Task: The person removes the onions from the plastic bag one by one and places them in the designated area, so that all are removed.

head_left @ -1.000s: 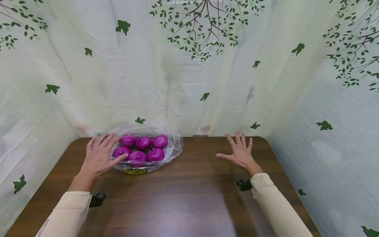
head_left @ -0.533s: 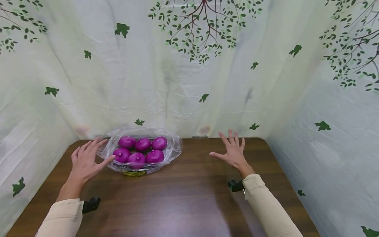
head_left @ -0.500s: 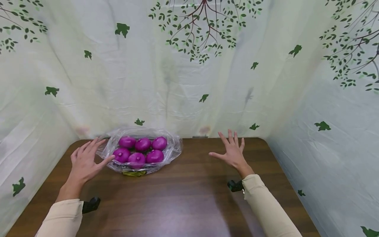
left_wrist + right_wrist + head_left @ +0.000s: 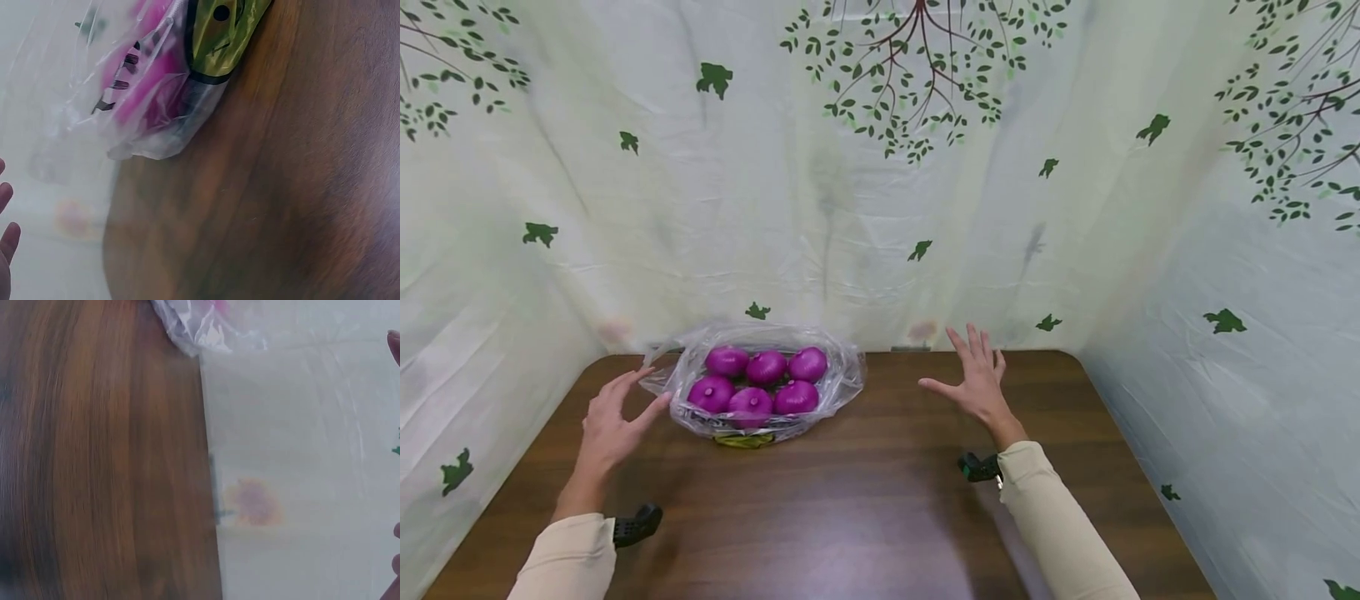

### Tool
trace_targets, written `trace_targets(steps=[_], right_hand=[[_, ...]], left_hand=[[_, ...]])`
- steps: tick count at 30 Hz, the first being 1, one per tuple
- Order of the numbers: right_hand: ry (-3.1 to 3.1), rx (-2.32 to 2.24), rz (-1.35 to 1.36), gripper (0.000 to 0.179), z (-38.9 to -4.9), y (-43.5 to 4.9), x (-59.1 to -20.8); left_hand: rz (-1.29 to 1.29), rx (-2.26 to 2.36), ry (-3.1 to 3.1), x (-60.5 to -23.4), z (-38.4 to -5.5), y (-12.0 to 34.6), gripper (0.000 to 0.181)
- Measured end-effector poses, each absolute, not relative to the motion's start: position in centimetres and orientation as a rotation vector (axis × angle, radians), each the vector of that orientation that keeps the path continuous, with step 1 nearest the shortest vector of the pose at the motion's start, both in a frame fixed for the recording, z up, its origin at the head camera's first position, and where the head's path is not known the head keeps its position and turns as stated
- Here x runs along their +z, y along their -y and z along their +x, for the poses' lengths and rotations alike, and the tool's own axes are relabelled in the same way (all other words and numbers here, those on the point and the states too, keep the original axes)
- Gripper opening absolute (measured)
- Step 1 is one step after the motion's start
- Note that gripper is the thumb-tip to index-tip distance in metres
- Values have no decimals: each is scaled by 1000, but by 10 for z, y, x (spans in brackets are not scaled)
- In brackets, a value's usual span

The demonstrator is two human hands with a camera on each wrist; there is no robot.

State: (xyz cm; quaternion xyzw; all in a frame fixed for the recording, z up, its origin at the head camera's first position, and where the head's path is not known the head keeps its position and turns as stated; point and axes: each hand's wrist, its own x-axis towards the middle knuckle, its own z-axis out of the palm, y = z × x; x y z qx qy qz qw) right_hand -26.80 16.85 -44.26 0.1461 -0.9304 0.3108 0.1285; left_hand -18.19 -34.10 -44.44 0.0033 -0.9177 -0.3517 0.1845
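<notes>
Several purple-red onions [image 4: 751, 404] sit in two rows inside a clear plastic bag [image 4: 848, 375] at the back left of the table. A yellow patch [image 4: 743, 440] shows low on the bag's front. My left hand [image 4: 608, 425] is just left of the bag, thumb and fingers spread apart, with no grip on it; whether the fingertips touch the loose plastic I cannot tell. In the left wrist view, fingertips [image 4: 9, 240] show at the left edge, apart from the bag. To the right of the bag, my right hand [image 4: 976, 385] hovers with fingers spread, holding nothing.
The brown wooden table [image 4: 850, 500] has its back edge against a pale curtain [image 4: 850, 208] printed with leaves and branches. More curtain [image 4: 1225, 400] hangs along both sides. Black wrist cameras [image 4: 638, 525] sit below both hands.
My left hand has drawn back from over the onions to the left of the bag, its fingers bending a little. The right hand has shifted left toward the bag.
</notes>
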Motion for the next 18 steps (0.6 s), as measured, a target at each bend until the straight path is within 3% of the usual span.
trace_targets(steps=[11,18], right_hand=[[2520,1074,541,102,-267,-147,-457],[2417,1151,633,88,-272,-129,-460]], left_hand=[[420,-1330,2492,-462,-178,333,63],[705,-1529,2358,-468,-186,331,65]])
